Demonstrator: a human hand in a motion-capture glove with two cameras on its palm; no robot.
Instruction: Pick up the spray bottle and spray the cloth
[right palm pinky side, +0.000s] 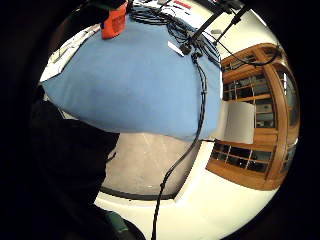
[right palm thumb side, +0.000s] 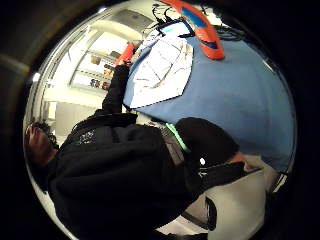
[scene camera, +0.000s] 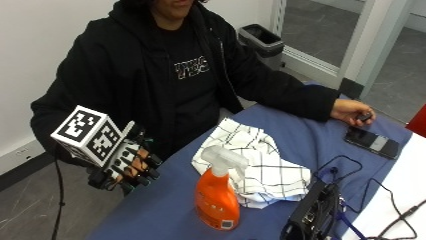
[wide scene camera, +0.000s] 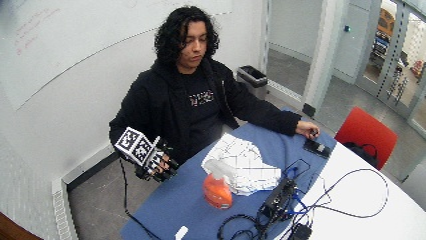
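Gloved right hand (scene camera: 130, 167) raised beside the near edge of the blue worktop (scene camera: 160, 205), off the surface — fingers loosely curled, a little apart, gripping nothing and touching nothing. Well apart from the orange spray bottle (scene camera: 216, 200), which stands upright on the worktop with its white trigger head on top. Just behind the bottle, a white cloth (scene camera: 256, 162) with thin dark check lines, lying rumpled on the blue surface, its near folds close to the bottle; cannot tell whether touching. From the thumb side palm view, the same cloth (right palm thumb side: 165, 70) spread on the blue worktop with the orange bottle (right palm thumb side: 205, 30) lying past it in the picture, both far from the palm. From the little finger side, mostly bare blue worktop (right palm pinky side: 135, 80) and a tangle of black cables (right palm pinky side: 200, 75) — nothing close to the palm. Bare left hand (scene camera: 353, 111) resting at the far end of the worktop beside a dark phone (scene camera: 373, 142). Black box (scene camera: 313, 212) with cables beside the cloth.
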